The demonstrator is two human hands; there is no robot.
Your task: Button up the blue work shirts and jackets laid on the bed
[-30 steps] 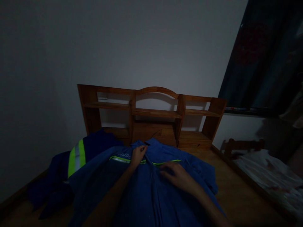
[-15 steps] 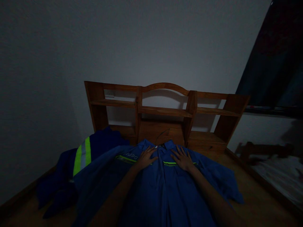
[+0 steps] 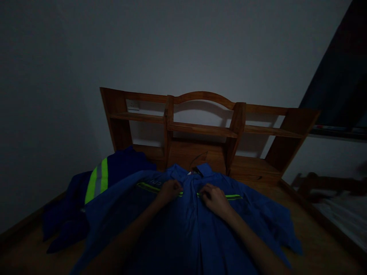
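Observation:
A blue work jacket (image 3: 183,233) lies spread out, front up, with its collar toward the wooden headboard. Yellow-green stripes cross its chest, and pale lettering shows above the one on the left. My left hand (image 3: 169,191) is closed at the chest, left of the front opening, its fingers curled on the cloth. On the other side of the opening, my right hand (image 3: 215,199) pinches the fabric by the right stripe. The dim light hides exactly how much cloth is between the fingers.
A darker blue garment (image 3: 123,164) with a yellow-green and silver band lies heaped at the left, partly under the jacket's sleeve. Behind stands the wooden headboard (image 3: 200,130) with open shelves, against a pale wall (image 3: 183,49). A dark curtain (image 3: 341,84) hangs at the right.
Both hands lay flat with fingers spread on the jacket's upper chest. They have drawn back slightly toward me, and their fingers have curled in on the cloth beside the front opening.

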